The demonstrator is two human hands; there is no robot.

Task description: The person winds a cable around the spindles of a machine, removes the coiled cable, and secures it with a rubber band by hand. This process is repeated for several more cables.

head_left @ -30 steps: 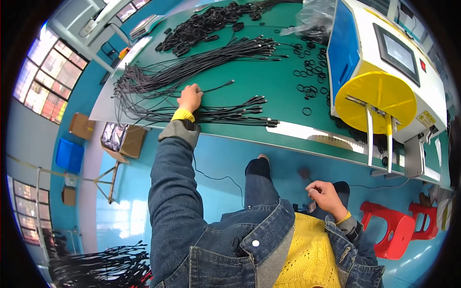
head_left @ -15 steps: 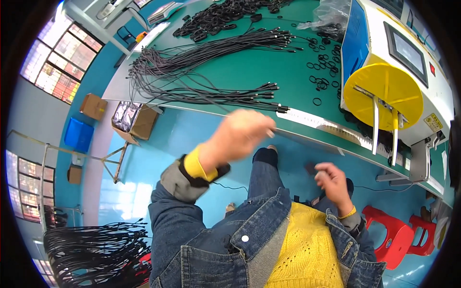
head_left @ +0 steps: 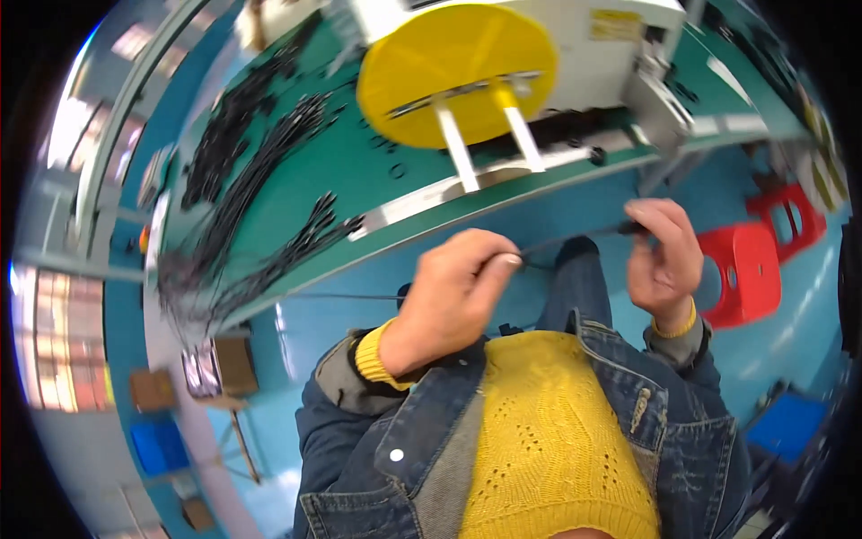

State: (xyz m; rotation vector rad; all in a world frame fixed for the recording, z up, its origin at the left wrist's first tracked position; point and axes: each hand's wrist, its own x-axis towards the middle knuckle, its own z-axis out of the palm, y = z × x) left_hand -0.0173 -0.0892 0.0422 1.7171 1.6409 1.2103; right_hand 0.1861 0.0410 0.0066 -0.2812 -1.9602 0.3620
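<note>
A thin black cable [head_left: 575,237] stretches between my two hands, in front of the green table's edge. My left hand [head_left: 458,289] is closed round it, thumb against the curled fingers. From behind that hand the cable trails left toward the table. My right hand [head_left: 666,259] pinches the cable's dark end [head_left: 634,228] between thumb and fingertips; its other fingers are loosely curled. Beyond my hands stands a white machine [head_left: 588,63] with a yellow disc [head_left: 458,67] and two pale prongs sticking out toward me. A small bunch of black cables [head_left: 310,235] lies on the table to the left.
A larger cable bundle [head_left: 260,171] and a heap of black rings [head_left: 235,130] cover the left of the green table [head_left: 395,190]. Red stools [head_left: 747,274] stand at right. Cardboard boxes [head_left: 235,366] and a blue bin [head_left: 162,446] sit on the floor at left.
The view has turned right, bringing the machine to the middle. My hands now hold a cable between them; the right hand has risen to its dark end.
</note>
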